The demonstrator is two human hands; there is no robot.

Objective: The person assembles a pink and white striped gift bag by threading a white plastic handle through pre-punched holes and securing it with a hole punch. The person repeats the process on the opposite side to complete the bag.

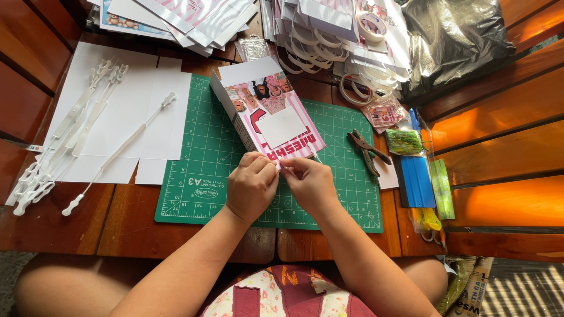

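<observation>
- A pink-and-white printed paper box (271, 114), folded flat-sided and lying on its side, rests on the green cutting mat (200, 176), its near end at the person's fingers and its far end past the mat's top edge.
- The left hand (251, 186) is curled nearly closed, thumb and fingertips pinching the box's near edge; what sits between the fingertips is hidden by the knuckles.
- The right hand (310, 183) is likewise bunched, pinching something thin and white at the same edge, touching the left hand; whether it is a handle end or a paper tab cannot be made out.
- Black pliers-like punch (367, 151) lies on the mat's right part, near the right hand but apart.
- White plastic handle strips (120, 147) lie on white paper sheets (153, 94) left of the mat, some running off toward the table's left edge.
- Stacks of flat printed boxes (329, 35) are cut off at the top edge; a tape roll (371, 24) sits on them, and a crumpled black plastic bag (455, 35) lies beside them.
- A blue scraper (417, 179) and small packets crowd the mat's right border.
- Bare mat shows left of the hands.
</observation>
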